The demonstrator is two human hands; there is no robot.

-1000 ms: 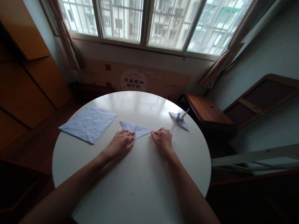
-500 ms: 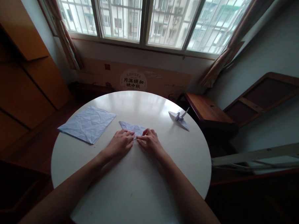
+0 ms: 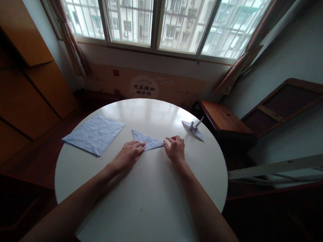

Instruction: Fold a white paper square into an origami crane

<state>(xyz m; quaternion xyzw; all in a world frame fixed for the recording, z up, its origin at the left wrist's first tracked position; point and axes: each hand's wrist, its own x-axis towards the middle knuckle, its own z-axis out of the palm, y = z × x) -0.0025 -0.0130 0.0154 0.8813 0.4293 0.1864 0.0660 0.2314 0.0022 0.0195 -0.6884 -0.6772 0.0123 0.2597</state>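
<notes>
A white sheet of paper folded into a triangle (image 3: pixel 150 142) lies on the round white table (image 3: pixel 142 195), its surface marked with creases. My left hand (image 3: pixel 129 152) rests flat over the paper's lower left part, fingers extended, and hides that corner. At the paper's right tip is my right hand (image 3: pixel 175 149), its thumb touching or just beside the point. Its fingers are bent, with a gap showing between thumb and forefinger. To the left sits a larger creased square of paper (image 3: pixel 98 134). A finished paper crane (image 3: pixel 193 127) stands at the right, wings spread.
Beyond the table's right edge is a low wooden bench (image 3: pixel 223 118). Wooden cabinets (image 3: pixel 26 90) stand at the left. A barred window (image 3: pixel 155 21) with curtains (image 3: pixel 241 56) is ahead, above a printed banner (image 3: pixel 163 83).
My right hand has moved right along the paper's lower edge to its right tip, uncovering more of the folded triangle. My left hand has stayed nearly in place.
</notes>
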